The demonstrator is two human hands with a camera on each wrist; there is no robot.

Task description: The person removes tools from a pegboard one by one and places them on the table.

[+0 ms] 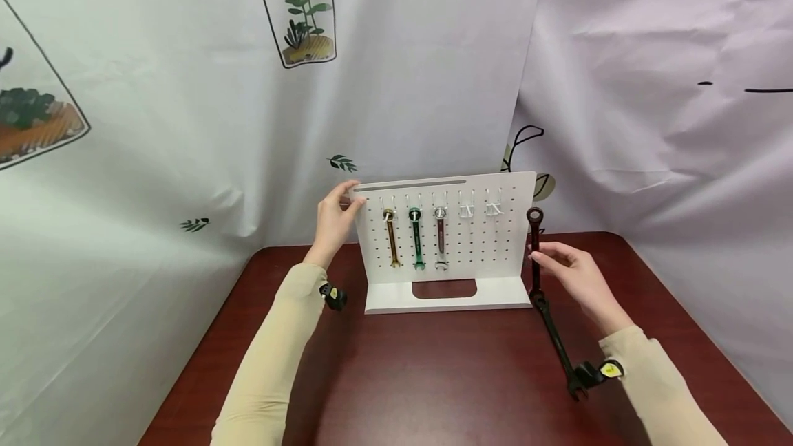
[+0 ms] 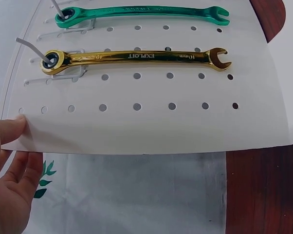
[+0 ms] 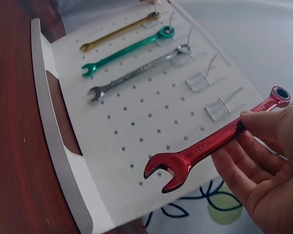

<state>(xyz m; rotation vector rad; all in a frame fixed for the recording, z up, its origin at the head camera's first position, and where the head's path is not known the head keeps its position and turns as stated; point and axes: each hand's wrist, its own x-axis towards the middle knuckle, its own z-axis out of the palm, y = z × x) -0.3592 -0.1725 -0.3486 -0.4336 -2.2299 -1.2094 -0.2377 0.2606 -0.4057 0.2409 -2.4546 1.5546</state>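
Note:
My left hand [image 1: 334, 222] pinches the upper left corner of a white pegboard [image 1: 495, 253], thumb on the front and fingers behind. In my right hand [image 1: 573, 277] a red combination wrench [image 3: 210, 146] is pinched near its ring end, beside the board's right edge, open end pointing down. On the board's hooks hang a gold wrench [image 2: 141, 57], a green wrench [image 2: 146, 12] and a silver wrench [image 3: 137, 73], ring ends up. Right of them are two bare hooks [image 1: 493, 209]. A black wrench [image 1: 557, 343] lies on the table, partly covered by the right wrist camera.
The pegboard stands on its own white base with a cut-out slot [image 1: 444, 288], on a dark red table [image 1: 434, 377]. Behind it hangs a pale cloth [image 1: 421, 88] printed with plants. A wrist camera [image 1: 334, 296] is strapped to the left arm.

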